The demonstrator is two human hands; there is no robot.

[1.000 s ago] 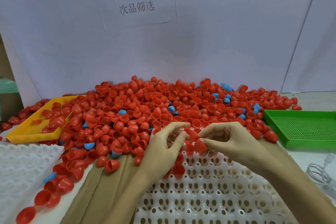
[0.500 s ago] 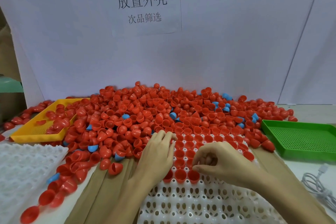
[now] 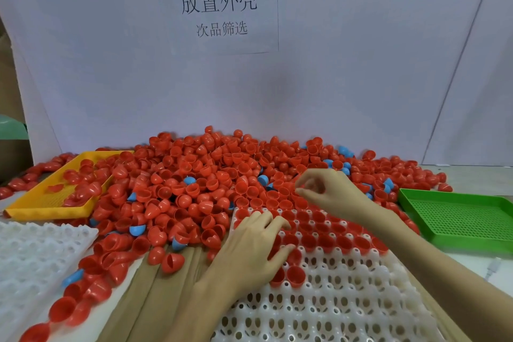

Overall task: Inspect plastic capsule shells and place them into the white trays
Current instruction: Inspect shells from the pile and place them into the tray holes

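A big heap of red capsule shells (image 3: 205, 175), with a few blue ones (image 3: 137, 229) mixed in, covers the table's middle. The white tray (image 3: 347, 300) lies in front of it, its far rows filled with red shells (image 3: 322, 230) set open side up. My left hand (image 3: 255, 247) rests palm down on the tray's left part, fingers spread over seated shells. My right hand (image 3: 327, 191) hovers at the heap just beyond the tray's far edge, fingers curled toward the thumb. Whether it pinches a shell is hidden.
A second white tray (image 3: 33, 255) lies at the left front. A yellow tray (image 3: 41, 204) with several red shells sits at the left, a green perforated tray (image 3: 458, 219) at the right. Brown cardboard (image 3: 166, 289) lies under the trays. A white cable (image 3: 494, 269) is at the right edge.
My right hand has left the tray's shell rows and moved up and away to the heap. My left hand slid down onto the tray. The camera tilted upward.
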